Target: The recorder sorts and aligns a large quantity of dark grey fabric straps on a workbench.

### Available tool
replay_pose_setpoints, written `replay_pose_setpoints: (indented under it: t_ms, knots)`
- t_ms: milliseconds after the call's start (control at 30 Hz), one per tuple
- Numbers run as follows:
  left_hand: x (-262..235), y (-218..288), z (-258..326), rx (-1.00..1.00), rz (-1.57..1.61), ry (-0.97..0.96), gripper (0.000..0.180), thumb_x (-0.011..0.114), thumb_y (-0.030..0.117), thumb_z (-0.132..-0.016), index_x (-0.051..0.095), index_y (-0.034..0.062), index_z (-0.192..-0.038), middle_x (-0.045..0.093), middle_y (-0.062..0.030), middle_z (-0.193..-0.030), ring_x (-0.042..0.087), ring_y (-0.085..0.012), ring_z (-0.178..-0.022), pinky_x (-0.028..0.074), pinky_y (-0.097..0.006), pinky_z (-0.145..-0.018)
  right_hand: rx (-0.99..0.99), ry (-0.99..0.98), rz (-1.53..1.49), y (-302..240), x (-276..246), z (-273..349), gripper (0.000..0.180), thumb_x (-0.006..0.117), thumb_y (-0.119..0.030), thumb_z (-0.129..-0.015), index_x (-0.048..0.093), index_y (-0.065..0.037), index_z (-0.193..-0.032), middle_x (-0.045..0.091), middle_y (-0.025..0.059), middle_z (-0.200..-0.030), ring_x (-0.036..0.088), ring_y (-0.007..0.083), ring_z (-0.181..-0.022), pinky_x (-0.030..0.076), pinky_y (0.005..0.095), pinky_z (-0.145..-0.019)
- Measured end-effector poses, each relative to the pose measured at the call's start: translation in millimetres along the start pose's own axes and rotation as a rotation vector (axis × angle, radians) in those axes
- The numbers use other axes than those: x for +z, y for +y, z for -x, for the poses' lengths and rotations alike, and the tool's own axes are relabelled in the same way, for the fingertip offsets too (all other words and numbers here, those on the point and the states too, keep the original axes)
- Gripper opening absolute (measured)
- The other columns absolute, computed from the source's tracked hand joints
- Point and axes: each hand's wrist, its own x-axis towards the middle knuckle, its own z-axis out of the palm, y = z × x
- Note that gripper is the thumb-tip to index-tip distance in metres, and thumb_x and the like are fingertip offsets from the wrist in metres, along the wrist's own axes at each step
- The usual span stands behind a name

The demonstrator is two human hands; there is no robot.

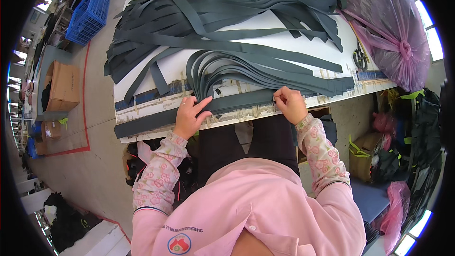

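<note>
A long dark grey-green fabric strip [161,121] lies along the table's front edge, apparently in layers. My left hand [189,117] rests on it, thumb and index finger stretched apart. Farther right, my right hand [290,103] pinches the strip's edge between thumb and fingers. Just beyond both hands, a bundle of similar strips [265,75] bends over in an arch, its ends fanned to the right. A large heap of loose strips [246,2] covers the far part of the white table [265,22].
Black-handled scissors [360,59] lie at the table's right side, near a tied pink plastic bag [403,50]. Across the floor to the left are a blue crate [88,16] and an open cardboard box [64,87]. Dark cloth [424,137] hangs at the right.
</note>
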Motion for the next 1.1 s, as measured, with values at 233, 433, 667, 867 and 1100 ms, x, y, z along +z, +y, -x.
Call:
replay_pose_setpoints:
  t_ms: [233,433,667,867,1100]
  knots:
    - [1.5,-0.9,-3.3,0.016,0.004,0.0,0.048,0.08,0.021,-0.077,0.071,0.0189,-0.124,0.046,-0.0087,-0.084,0.048,-0.0288,-0.08,0.044,-0.04,-0.071,0.186,0.043,-0.305,-9.8,-8.6,-3.8,0.009,0.067,-0.006,-0.086,0.066,-0.001,-0.093,0.069,0.0093,-0.071,0.068,0.0171,-0.066,0.052,0.0313,-0.061]
    - [2.1,5.7,-2.3,0.015,-0.036,0.043,0.048,0.073,0.007,-0.079,0.072,0.0233,-0.125,0.044,-0.0076,-0.082,0.047,-0.0275,-0.076,0.043,-0.04,-0.067,0.085,-0.59,-0.388,-59.2,36.5,-6.3,0.034,0.062,-0.01,-0.089,0.062,0.0,-0.121,0.07,0.0086,-0.074,0.068,0.0158,-0.068,0.053,0.031,-0.066]
    - [-1.7,-2.9,6.2,0.044,-0.093,0.001,0.047,0.07,0.007,-0.08,0.072,0.0228,-0.124,0.044,-0.0086,-0.085,0.047,-0.0287,-0.079,0.042,-0.04,-0.07,-0.203,0.066,0.001,-86.9,89.5,-52.6,0.027,0.065,-0.014,-0.089,0.063,-0.003,-0.114,0.067,0.0103,-0.07,0.066,0.0216,-0.064,0.052,0.0346,-0.064]
    - [2.3,4.3,-7.4,0.058,-0.025,0.037,0.05,0.072,0.01,-0.08,0.067,0.0175,-0.129,0.048,-0.0108,-0.087,0.05,-0.0308,-0.083,0.045,-0.043,-0.074,-0.082,-0.139,-0.189,-85.6,125.6,-28.5,0.01,0.068,-0.012,-0.086,0.067,-0.003,-0.09,0.065,0.0128,-0.066,0.065,0.0236,-0.057,0.05,0.0354,-0.056]
    - [-0.6,-2.0,2.8,0.018,-0.017,0.042,0.055,0.074,0.009,-0.077,0.067,0.0217,-0.13,0.048,-0.0074,-0.086,0.051,-0.0285,-0.084,0.047,-0.039,-0.074,-0.143,-0.162,-0.038,-101.8,137.0,-20.9,0.007,0.068,-0.015,-0.084,0.067,-0.01,-0.088,0.065,0.0049,-0.064,0.063,0.0262,-0.06,0.044,0.0374,-0.082]
